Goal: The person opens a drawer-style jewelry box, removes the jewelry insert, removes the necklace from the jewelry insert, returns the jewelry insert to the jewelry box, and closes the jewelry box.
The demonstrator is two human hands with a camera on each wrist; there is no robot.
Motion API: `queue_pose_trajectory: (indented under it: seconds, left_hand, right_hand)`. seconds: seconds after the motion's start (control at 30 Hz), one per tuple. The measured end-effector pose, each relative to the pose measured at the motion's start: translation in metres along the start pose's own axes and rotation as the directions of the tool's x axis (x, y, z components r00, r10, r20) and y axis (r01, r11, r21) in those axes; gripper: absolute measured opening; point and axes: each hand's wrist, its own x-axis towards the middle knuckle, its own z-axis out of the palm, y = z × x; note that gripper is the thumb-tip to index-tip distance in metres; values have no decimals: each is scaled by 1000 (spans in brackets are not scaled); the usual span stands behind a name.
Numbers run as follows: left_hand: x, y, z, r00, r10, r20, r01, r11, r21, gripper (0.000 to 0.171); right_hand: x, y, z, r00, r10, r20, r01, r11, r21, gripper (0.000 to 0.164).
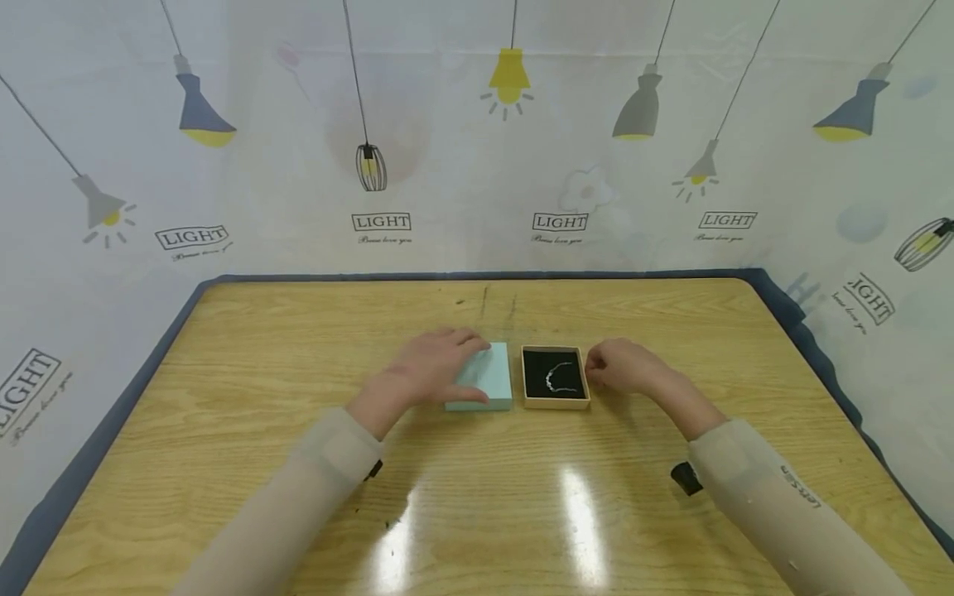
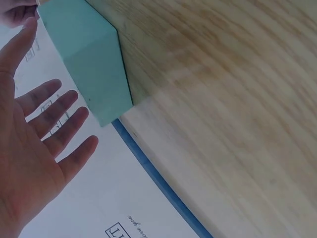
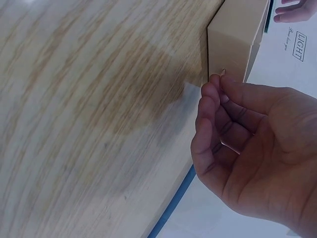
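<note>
In the head view a mint-green box lid (image 1: 494,372) lies on the table, and my left hand (image 1: 432,368) is over its left part with fingers spread. The left wrist view shows the left hand (image 2: 37,144) with straight fingers beside the lid (image 2: 94,54). To the lid's right sits a shallow cream box (image 1: 557,404) with a black lining, and a thin silver bracelet (image 1: 551,379) curves across it. My right hand (image 1: 626,366) is at the box's right side. Thumb and forefinger meet close to the box wall (image 3: 235,42); I cannot tell whether they pinch anything.
The wooden table (image 1: 477,497) has a dark blue border (image 1: 477,275) along its back and sides. Behind it hangs a white cloth (image 1: 462,165) printed with lamps and lettering. Both forearms reach in from the near side, in beige sleeves (image 1: 775,497).
</note>
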Motion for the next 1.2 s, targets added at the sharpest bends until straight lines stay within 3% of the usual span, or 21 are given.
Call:
queue_pose_trajectory:
  seconds: [0.53,0.83,1.2]
  left_hand:
    - [31,35,8,999,30,-14,-30,999,30,94]
    - [45,51,14,1000,-4,-18,6,997,83,99]
    - [52,60,19,1000,-23,-14,23,1000,19,99]
  right_hand:
    - [-1,2,2,1000,3,-1,-3,1000,17,18]
    - [-2,3,2,1000,-13,-1,13,1000,11,20]
    - [-1,1,2,1000,-9,-2,9,1000,18,19]
